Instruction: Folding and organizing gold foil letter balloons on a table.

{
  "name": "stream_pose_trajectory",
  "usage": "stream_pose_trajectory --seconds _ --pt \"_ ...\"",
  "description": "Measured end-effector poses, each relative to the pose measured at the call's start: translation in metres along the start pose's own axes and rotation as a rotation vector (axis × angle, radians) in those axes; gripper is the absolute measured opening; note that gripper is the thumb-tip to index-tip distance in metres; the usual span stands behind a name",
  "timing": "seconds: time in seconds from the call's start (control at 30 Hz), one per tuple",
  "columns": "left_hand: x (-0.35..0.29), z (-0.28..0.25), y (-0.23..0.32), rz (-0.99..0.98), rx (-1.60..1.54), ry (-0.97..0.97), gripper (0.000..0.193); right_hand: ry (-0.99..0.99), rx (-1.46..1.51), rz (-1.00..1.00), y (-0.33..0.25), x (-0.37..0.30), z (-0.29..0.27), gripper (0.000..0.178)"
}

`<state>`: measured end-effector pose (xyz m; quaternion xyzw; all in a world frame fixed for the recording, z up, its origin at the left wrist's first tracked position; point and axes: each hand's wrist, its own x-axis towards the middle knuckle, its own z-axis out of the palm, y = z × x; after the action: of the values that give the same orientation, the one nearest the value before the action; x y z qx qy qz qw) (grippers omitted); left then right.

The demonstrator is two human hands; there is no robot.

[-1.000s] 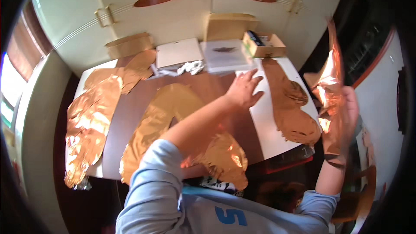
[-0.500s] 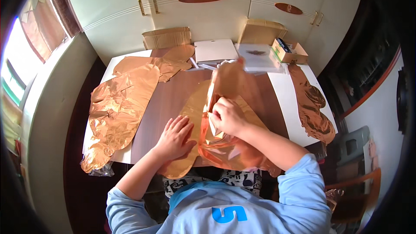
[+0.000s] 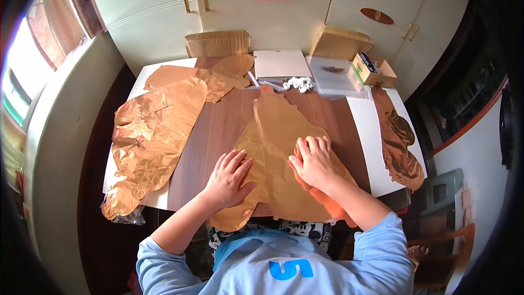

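Foil balloon (image 3: 278,147) now flattened, both hands pressing

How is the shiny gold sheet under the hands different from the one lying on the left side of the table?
The foil sheet under the hands lies smooth and flat in the table's middle; the foil sheet on the left is crinkled and wrinkly. The left hand and right hand press on the middle one; nobody touches the left one. The middle one looks duller, while the left one glints with bright creases. Both are copper-gold foil and hang over the table's near edge.
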<state>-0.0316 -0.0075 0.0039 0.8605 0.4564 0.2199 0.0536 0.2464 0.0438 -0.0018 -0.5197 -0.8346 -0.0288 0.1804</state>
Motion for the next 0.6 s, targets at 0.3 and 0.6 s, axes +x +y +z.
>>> stream_pose_trajectory --seconds 0.3,0.6 --pt "0.003 0.001 0.008 0.018 -0.023 0.025 0.065 0.087 0.095 -0.063 0.024 0.030 0.000 0.052" --pt "0.035 -0.020 -0.030 -0.058 -0.033 -0.189 0.037 -0.068 0.144 -0.034 0.043 0.022 0.009 0.059"
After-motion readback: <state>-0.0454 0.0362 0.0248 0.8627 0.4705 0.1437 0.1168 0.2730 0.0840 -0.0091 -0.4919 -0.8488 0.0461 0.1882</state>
